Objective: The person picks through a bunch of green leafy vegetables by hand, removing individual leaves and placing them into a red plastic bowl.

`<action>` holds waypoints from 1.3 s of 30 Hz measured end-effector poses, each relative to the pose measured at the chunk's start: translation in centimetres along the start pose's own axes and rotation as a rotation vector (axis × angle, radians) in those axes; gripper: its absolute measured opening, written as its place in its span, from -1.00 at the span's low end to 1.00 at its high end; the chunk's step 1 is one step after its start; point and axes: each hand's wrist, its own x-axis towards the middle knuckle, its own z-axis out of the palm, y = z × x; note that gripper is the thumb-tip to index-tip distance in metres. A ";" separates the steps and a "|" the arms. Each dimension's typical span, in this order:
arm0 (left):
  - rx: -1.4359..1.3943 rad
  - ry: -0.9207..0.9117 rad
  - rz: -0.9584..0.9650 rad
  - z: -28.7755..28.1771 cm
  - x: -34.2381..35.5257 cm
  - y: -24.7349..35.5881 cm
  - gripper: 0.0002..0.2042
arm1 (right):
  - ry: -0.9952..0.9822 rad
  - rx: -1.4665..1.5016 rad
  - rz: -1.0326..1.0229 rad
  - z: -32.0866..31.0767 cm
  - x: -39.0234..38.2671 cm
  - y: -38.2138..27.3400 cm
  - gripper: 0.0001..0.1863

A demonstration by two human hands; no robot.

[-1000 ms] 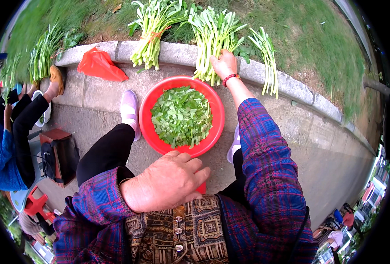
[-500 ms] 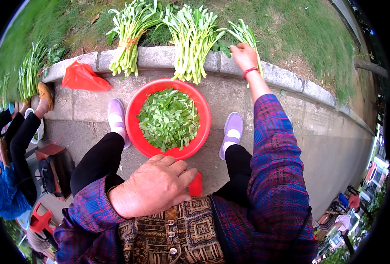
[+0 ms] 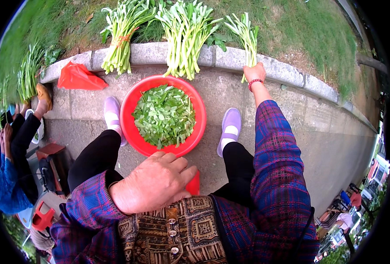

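Observation:
My right hand [image 3: 255, 74] is closed round the lower stems of a small bunch of leafy green stalks [image 3: 247, 36] by the stone kerb. The leafy tops point away over the grass. My left hand [image 3: 156, 181] is curled over my lap, knuckles up, and its fingertips are hidden, so I cannot make out what it holds. Just beyond it, between my feet, a red basin [image 3: 199, 127] holds cut green leaves [image 3: 164, 115]. Two larger bunches of the same greens lean on the kerb, the left one tied [image 3: 119, 50], the other looser [image 3: 187, 44].
A red plastic bag [image 3: 80, 77] lies by the stone kerb [image 3: 149, 55]. Something red [image 3: 195, 184] shows past my left fingers. At the left are a dark box-like bag [image 3: 54, 169], a red stool [image 3: 41, 218] and other people's legs and hands, with more greens [image 3: 30, 72].
My right hand has drawn back from beside the small bunch's upper stalks to its lower stem ends. The view has shifted slightly, and my left hand stays by my lap.

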 end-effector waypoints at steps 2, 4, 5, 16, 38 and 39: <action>0.010 0.009 0.004 0.3 0.1 0.0 -0.53 | 0.031 0.065 0.029 0.2 -0.2 -0.3 -0.54; 0.024 0.021 0.003 0.6 0.1 0.1 -0.54 | -0.031 0.139 -0.017 0.5 0.3 0.5 -0.60; 0.031 0.032 0.006 0.8 0.1 0.1 -0.54 | -0.056 0.176 -0.039 0.6 1.0 1.2 -0.63; -0.018 0.410 -0.080 1.1 -1.4 -1.9 -0.58 | -0.622 0.894 -0.203 -7.9 -6.3 -3.8 -0.91; -1.820 0.991 0.548 -0.7 -2.8 -4.7 -0.68 | -0.996 1.581 -0.214 -11.8 -35.8 -10.5 -0.41; -1.818 0.986 0.552 -0.7 -2.6 -4.5 -0.68 | -1.032 1.620 -0.241 -11.7 -35.8 -11.2 -0.42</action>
